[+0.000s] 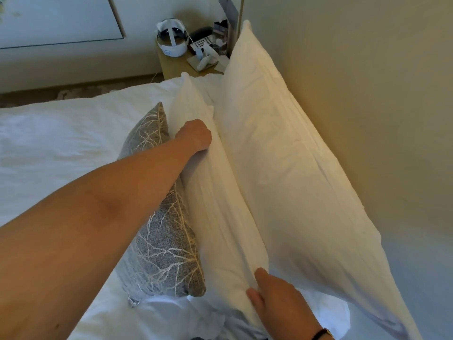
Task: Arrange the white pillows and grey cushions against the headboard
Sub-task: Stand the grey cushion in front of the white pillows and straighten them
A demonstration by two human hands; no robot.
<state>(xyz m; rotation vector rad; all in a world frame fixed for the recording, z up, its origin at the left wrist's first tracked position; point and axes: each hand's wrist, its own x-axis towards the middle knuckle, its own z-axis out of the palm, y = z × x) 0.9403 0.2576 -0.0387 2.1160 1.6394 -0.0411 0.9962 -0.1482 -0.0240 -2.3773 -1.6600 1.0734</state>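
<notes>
A large white pillow (289, 163) stands on edge against the beige headboard (367, 94). In front of it a second white pillow (215, 204) also stands on edge. My left hand (196, 136) grips this front pillow near its top edge, fingers curled into the fabric. At the near end, my right hand (274, 298) pinches the same pillow's corner between thumb and fingers. A grey cushion (161, 253) with a pale branch pattern leans against the front pillow, partly hidden under my left forearm.
White bedding (61, 148) covers the bed to the left. A wooden nightstand (171, 65) beyond the bed holds a white headset (171, 38), a phone and small items. Carpet and a wall panel lie beyond.
</notes>
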